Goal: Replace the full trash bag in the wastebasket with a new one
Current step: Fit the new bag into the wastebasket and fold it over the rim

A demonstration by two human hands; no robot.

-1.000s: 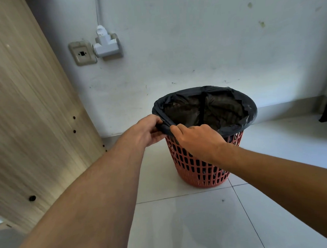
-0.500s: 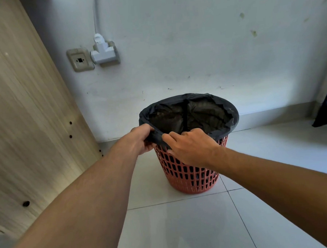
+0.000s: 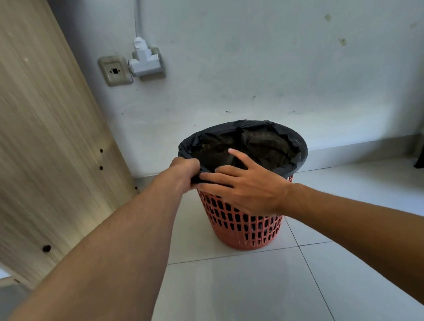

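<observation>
A wood-grain panel (image 3: 40,135) leans far left of the hands. The left hand (image 3: 185,170) pinches the crinkled black bag (image 3: 296,147) at the rim; the right hand (image 3: 246,183) lies spread beside it over the round, red lattice basket (image 3: 244,228) on glossy floor tiles (image 3: 237,294).

Wastebasket (image 3: 243,222) is sitting on the floor tiles (image 3: 237,294), close before the wall (image 3: 275,71). Trash bag (image 3: 291,141) is lining it, edge folded over the rim. Wooden panel (image 3: 40,144) is standing to its left (wall socket (image 3: 115,70) and plug adapter (image 3: 145,63) behind, above).
</observation>
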